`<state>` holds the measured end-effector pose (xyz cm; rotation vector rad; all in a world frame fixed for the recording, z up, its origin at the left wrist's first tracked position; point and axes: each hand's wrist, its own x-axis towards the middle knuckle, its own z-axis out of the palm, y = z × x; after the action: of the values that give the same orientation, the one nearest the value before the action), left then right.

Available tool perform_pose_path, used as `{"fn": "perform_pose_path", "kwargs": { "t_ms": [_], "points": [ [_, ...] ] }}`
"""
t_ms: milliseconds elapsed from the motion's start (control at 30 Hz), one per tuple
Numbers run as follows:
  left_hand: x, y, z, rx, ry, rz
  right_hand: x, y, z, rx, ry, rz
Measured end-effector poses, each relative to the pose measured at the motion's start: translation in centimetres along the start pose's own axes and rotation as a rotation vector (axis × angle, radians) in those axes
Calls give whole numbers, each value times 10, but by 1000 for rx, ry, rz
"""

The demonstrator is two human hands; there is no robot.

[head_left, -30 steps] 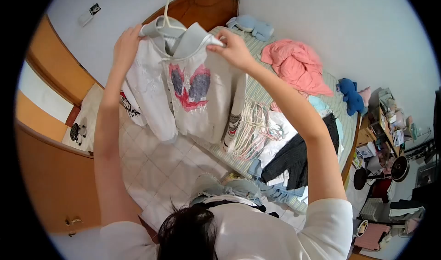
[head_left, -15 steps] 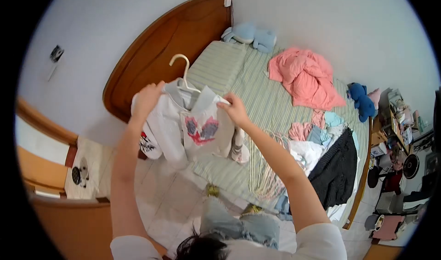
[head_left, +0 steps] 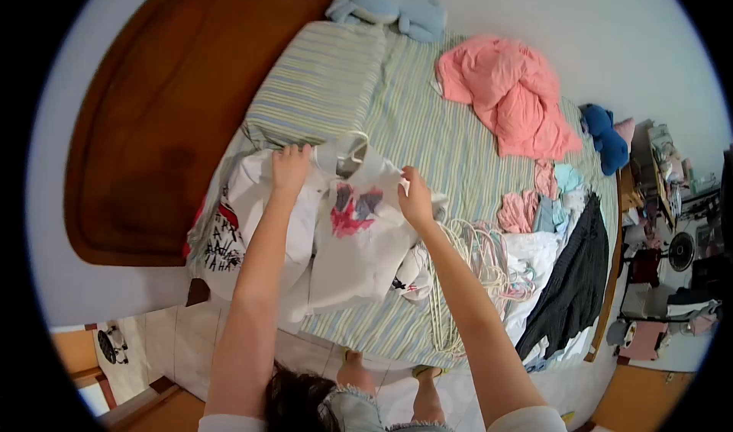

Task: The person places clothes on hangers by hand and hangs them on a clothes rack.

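White jacket, creased cloth, curved hanger inside, over striped bed; left hand, right hand gripping it.

Soft, fairly even indoor light is cast over the green-and-cream striped fabric bedsheet; the brown curved wooden headboard is left darker. The edges are bent by fisheye distortion and cropped by black corners.
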<state>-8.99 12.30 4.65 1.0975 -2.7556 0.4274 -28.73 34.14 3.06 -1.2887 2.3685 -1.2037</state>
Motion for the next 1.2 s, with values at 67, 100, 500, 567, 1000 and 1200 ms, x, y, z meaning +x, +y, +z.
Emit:
{"fn": "perform_pose_path", "kwargs": {
  "t_ms": [67, 100, 500, 567, 1000, 1200],
  "points": [
    [1, 9, 30, -31, -64, -43, -16, 16, 22, -30, -2, -14],
    [4, 9, 39, -43, -96, -59, -21, 23, 32, -43, 0, -26],
    [-20, 92, 19, -439, -353, 126, -77, 38, 29, -177, -134, 43],
    [-34, 127, 10, -578, -283, 236, -72, 41, 8, -163, -106, 29],
    [-99, 427, -137, -903, -380, 442, -195, 156, -259, -389, -53, 94],
    [-160, 609, -185, -875, -493, 534, -305, 260, -410, -478, -98, 205]
  ]
}}
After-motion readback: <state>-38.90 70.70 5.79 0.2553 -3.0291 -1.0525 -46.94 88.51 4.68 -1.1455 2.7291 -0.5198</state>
